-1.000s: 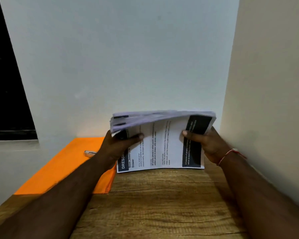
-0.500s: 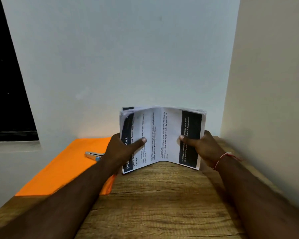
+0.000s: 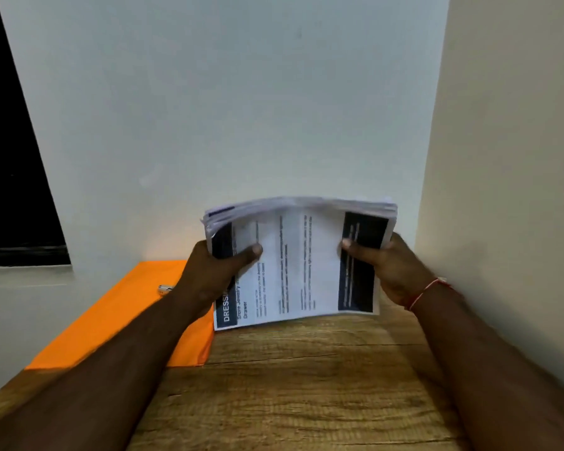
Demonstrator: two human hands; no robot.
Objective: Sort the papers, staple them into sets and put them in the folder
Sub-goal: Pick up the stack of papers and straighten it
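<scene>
Room: pale back wall (image 3: 225, 109) meets a cream side wall (image 3: 508, 157) in a corner at the right; a dark window (image 3: 10, 174) fills the far left, with a pale ledge under it.
Tabletop (image 3: 290, 385): brown wood with a strong grain, running back to both walls.
Folder (image 3: 111, 320): orange, lying flat on the left part of the tabletop, its far end at the back wall and its right edge hidden behind the left forearm and the papers.
Metal object (image 3: 165, 289): small and silvery, on the folder, mostly hidden by the left wrist; what it is cannot be told.
Papers (image 3: 293, 265): thick printed stack held on edge near the corner, lower edge at the tabletop, top edge curling away and fanned; dark bands down both sides, most text blurred.
Left hand (image 3: 209, 275): grip pinching the stack's left side, thumb on the front sheet, fingers behind.
Right hand (image 3: 394, 271): grip pinching the right side likewise, thumb on the dark band.
Thread (image 3: 427, 288): red, round the right wrist.
</scene>
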